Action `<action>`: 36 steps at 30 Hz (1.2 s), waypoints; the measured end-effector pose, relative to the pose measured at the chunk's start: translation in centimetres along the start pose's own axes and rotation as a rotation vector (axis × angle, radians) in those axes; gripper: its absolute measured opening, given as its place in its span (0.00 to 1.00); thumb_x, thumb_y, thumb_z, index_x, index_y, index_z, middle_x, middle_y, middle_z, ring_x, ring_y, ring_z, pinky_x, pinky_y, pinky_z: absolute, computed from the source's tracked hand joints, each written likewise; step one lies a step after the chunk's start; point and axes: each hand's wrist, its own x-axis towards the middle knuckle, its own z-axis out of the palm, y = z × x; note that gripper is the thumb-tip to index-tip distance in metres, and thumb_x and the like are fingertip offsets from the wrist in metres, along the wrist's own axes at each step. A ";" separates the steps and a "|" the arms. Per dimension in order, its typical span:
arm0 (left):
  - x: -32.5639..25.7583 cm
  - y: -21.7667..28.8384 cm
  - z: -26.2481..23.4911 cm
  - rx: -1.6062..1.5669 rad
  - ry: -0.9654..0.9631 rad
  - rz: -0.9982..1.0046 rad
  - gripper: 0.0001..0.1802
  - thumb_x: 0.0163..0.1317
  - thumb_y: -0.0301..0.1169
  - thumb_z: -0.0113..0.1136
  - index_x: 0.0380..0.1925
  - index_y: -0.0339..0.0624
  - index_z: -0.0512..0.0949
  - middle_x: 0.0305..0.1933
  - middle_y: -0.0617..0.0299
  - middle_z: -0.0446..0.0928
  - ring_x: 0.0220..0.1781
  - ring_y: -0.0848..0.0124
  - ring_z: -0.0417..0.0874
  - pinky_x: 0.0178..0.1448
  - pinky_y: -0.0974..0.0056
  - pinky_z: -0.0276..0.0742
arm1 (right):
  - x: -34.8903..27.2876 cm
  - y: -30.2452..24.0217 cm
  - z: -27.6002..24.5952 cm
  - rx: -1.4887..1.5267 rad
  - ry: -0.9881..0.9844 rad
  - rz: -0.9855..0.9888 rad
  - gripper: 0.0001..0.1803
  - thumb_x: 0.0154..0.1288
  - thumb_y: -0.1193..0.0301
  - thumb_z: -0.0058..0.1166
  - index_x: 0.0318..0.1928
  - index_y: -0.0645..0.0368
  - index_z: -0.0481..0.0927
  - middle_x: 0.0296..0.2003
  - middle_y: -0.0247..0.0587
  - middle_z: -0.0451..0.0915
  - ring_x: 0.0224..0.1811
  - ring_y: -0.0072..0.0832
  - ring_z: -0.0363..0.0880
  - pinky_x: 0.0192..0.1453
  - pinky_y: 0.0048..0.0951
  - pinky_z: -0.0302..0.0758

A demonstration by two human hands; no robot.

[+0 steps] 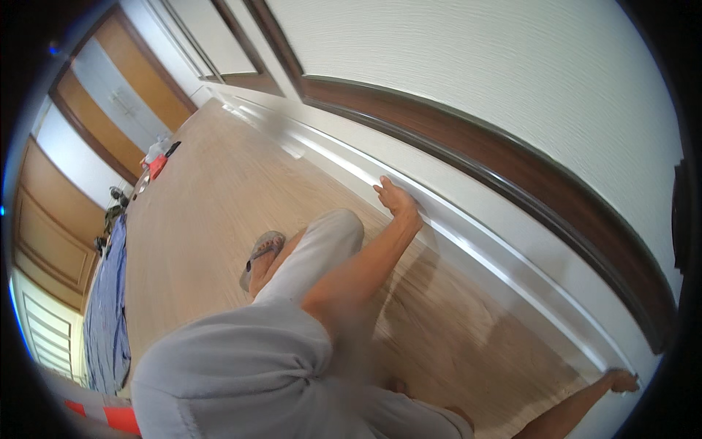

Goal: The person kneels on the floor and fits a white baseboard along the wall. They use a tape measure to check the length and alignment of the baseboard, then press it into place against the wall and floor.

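Note:
A long white skirting board runs along the foot of the wall, from the far left to the near right. Against its face rests my left hand, fingers partly stretched out and apart, the palm side turned to the board. My right hand is at the board's near end by the lower right rim, its fingers bent and closed there. The small pale bit at those fingertips is too small to make out. My grey-trousered knee and sandalled foot are left of my left arm.
Wood-look floor spreads to the left. Above the skirting, a white textured panel has a dark brown frame. Blue cloth lies at the left, with red and white bags farther off near wooden doors.

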 end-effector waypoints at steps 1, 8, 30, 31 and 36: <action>1.2 1.5 0.8 0.076 0.017 0.094 0.45 0.80 0.62 0.34 0.86 0.50 0.39 0.90 0.50 0.39 0.89 0.48 0.45 0.88 0.43 0.42 | 0.4 -0.1 0.0 0.101 0.008 0.065 0.24 0.81 0.55 0.43 0.59 0.60 0.80 0.62 0.51 0.76 0.54 0.55 0.85 0.57 0.57 0.81; 6.0 7.4 0.9 0.317 0.023 0.427 0.41 0.82 0.61 0.22 0.87 0.55 0.41 0.91 0.54 0.36 0.91 0.47 0.32 0.87 0.35 0.24 | 1.7 -1.3 -1.3 0.502 -0.093 0.105 0.34 0.76 0.43 0.48 0.66 0.58 0.79 0.69 0.46 0.75 0.65 0.47 0.76 0.70 0.56 0.69; 6.5 7.1 -2.6 0.358 -0.312 0.282 0.47 0.78 0.69 0.16 0.85 0.55 0.25 0.89 0.49 0.18 0.90 0.52 0.18 0.84 0.36 0.10 | -35.1 -17.7 -23.5 -0.122 -1.488 -0.943 0.16 0.76 0.71 0.55 0.56 0.67 0.84 0.41 0.49 0.88 0.43 0.41 0.88 0.52 0.38 0.83; 6.6 7.2 -2.7 0.370 -0.329 0.281 0.48 0.78 0.70 0.16 0.85 0.55 0.24 0.89 0.49 0.16 0.89 0.52 0.16 0.83 0.35 0.09 | -39.5 -20.6 -24.3 -0.044 -1.547 -1.314 0.13 0.77 0.74 0.56 0.55 0.68 0.84 0.36 0.46 0.87 0.39 0.30 0.85 0.48 0.33 0.82; 7.3 6.3 -2.9 0.354 -0.424 0.255 0.51 0.76 0.72 0.16 0.84 0.51 0.23 0.88 0.48 0.15 0.89 0.50 0.14 0.82 0.33 0.08 | -56.2 -32.6 -28.0 -0.004 -1.943 -1.865 0.12 0.66 0.80 0.62 0.49 0.62 0.86 0.45 0.52 0.88 0.50 0.48 0.88 0.56 0.43 0.83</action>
